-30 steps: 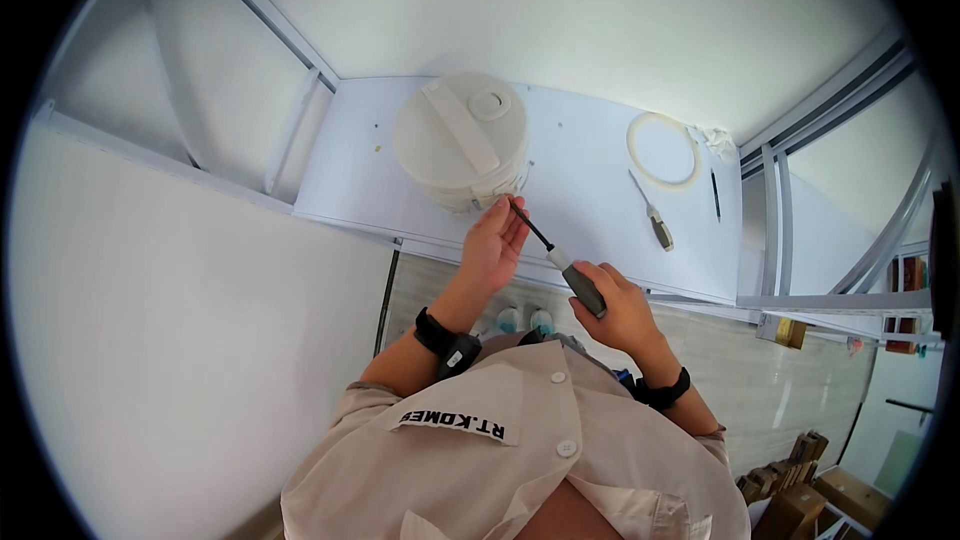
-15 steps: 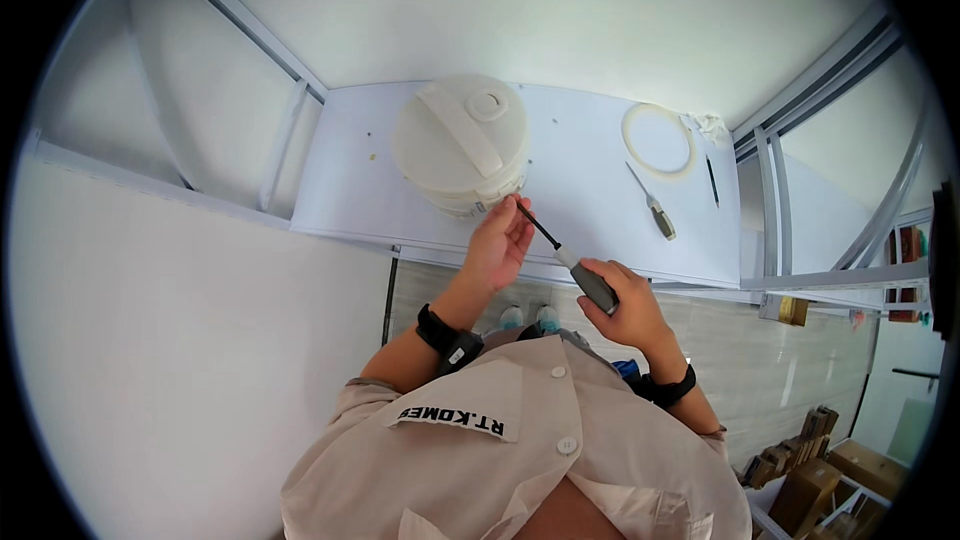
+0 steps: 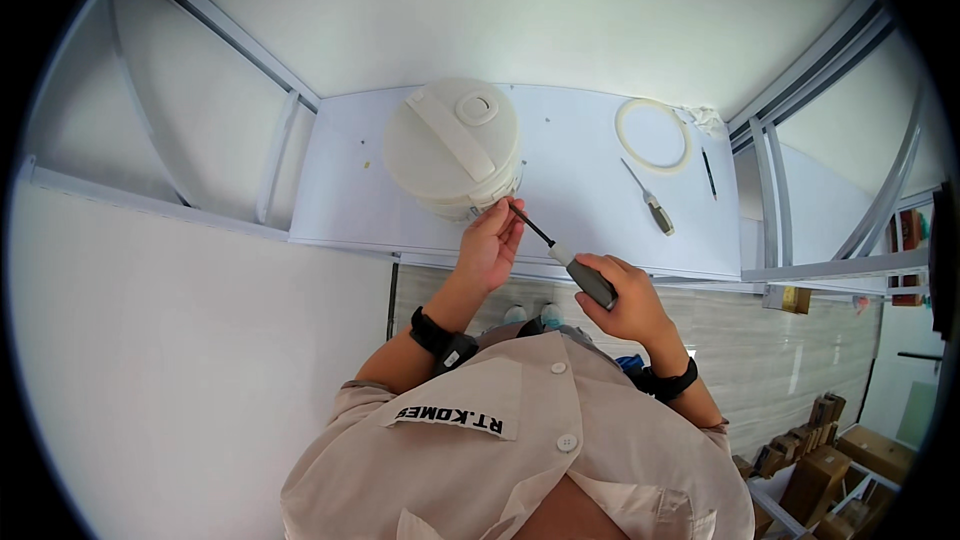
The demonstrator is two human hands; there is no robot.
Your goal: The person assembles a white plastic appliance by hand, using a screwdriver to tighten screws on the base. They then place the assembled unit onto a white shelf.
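Observation:
A cream rice cooker point(image 3: 445, 145) with a strap-like handle and a round vent on its lid stands on the white table. My right hand point(image 3: 628, 300) is wrapped around the grey handle of a screwdriver point(image 3: 536, 229), whose dark shaft points up and left. At the cooker's near lower side, the fingertips of my left hand point(image 3: 490, 250) are pinched together around the screwdriver's tip. Whether they grip the tip or something small there is hidden. To the right lies a second screwdriver point(image 3: 655, 208) with a grey handle and thin shaft.
A pale ring point(image 3: 620, 145) lies at the table's far right, beside crumpled white material point(image 3: 708, 120) and a thin black pen-like stick point(image 3: 709, 175). Several tiny bits dot the white table point(image 3: 590, 200). Metal frame posts point(image 3: 768, 200) rise at its right end.
The view has shifted slightly, so the cooker and table items appear a little further left. Both hands keep their holds, and the screwdriver stays at the left fingertips.

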